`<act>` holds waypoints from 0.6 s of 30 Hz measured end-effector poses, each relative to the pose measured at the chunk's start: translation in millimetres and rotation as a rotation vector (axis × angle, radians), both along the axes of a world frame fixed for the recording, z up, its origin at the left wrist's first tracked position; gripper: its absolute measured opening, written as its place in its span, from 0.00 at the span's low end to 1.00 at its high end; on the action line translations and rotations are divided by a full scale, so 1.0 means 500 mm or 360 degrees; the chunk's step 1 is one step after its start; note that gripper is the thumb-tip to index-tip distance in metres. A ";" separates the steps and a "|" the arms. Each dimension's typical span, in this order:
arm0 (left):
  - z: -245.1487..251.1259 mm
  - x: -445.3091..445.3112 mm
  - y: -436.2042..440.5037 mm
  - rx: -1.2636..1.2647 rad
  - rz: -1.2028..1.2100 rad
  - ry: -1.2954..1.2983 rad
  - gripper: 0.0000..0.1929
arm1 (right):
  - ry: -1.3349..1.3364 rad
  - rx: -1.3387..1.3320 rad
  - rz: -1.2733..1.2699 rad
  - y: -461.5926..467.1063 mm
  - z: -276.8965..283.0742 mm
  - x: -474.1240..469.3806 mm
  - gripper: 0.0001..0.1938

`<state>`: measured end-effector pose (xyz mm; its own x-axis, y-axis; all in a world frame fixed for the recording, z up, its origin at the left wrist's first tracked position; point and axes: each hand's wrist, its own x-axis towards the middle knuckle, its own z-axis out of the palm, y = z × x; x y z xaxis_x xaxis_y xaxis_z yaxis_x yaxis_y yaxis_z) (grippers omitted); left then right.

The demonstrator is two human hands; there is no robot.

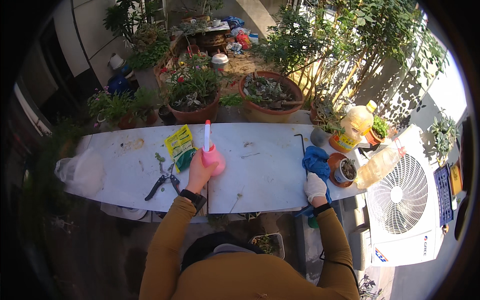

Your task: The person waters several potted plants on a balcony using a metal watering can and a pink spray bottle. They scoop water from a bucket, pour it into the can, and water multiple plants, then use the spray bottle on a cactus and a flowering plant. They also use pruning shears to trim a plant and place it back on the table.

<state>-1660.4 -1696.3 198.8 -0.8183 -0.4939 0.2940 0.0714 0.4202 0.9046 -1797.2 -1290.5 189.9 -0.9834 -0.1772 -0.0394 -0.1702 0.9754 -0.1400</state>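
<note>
A pink spray bottle [213, 161] with a white and red trigger head is held upright in my left hand [202, 170], above the white tabletop [262, 168]. My right hand [315, 186], in a whitish glove, rests with curled fingers against a crumpled blue cloth [315, 159] near the right end. A thin dark rod with a bent end [301, 140] runs under or beside that cloth towards the hand; what the fingers grip is unclear. Left of the bottle lie a yellow and green packet [180, 146] and pruning shears [165, 182] with black handles. A small green sprig [160, 157] lies above the shears.
A potted succulent [348, 169] on a terracotta saucer stands beside the cloth. Beyond it are a yellow-capped plastic jug [356, 125], a clear plastic bottle [382, 165] and an air-conditioner unit [405, 202]. Large planters [272, 97] line the far edge. A clear plastic bag [82, 172] lies at left.
</note>
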 end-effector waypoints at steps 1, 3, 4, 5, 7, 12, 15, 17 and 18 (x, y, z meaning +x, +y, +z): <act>-0.004 0.002 -0.003 -0.0048 0.0033 -0.0024 0.31 | -0.0017 -0.0005 0.0034 -0.004 0.009 0.006 0.11; -0.013 0.001 -0.007 -0.0071 0.0023 0.0025 0.31 | 0.0011 0.0002 0.0046 -0.012 0.027 0.017 0.12; -0.016 0.003 -0.014 -0.0162 -0.0013 -0.0042 0.32 | 0.0005 -0.0008 0.0083 -0.014 0.035 0.020 0.13; -0.020 0.002 -0.017 -0.0174 -0.0009 -0.0066 0.32 | 0.0020 -0.0005 0.0049 -0.012 0.042 0.026 0.14; -0.025 0.003 -0.024 -0.0011 -0.0123 -0.0036 0.33 | 0.0092 0.0066 0.0100 -0.005 0.050 0.040 0.15; -0.019 0.033 -0.022 -0.0022 -0.0074 -0.0101 0.39 | 0.0039 -0.0161 0.0159 0.018 0.049 0.062 0.13; -0.004 0.058 -0.015 0.0062 -0.0079 -0.0090 0.41 | 0.0033 -0.0281 0.0096 0.022 0.038 0.063 0.13; 0.012 0.087 -0.015 0.0170 -0.0093 -0.0125 0.42 | 0.0036 -0.0227 0.0104 0.017 0.037 0.063 0.13; 0.022 0.105 -0.016 0.0076 -0.0067 -0.0253 0.41 | 0.0028 -0.0182 0.0098 0.013 0.040 0.063 0.13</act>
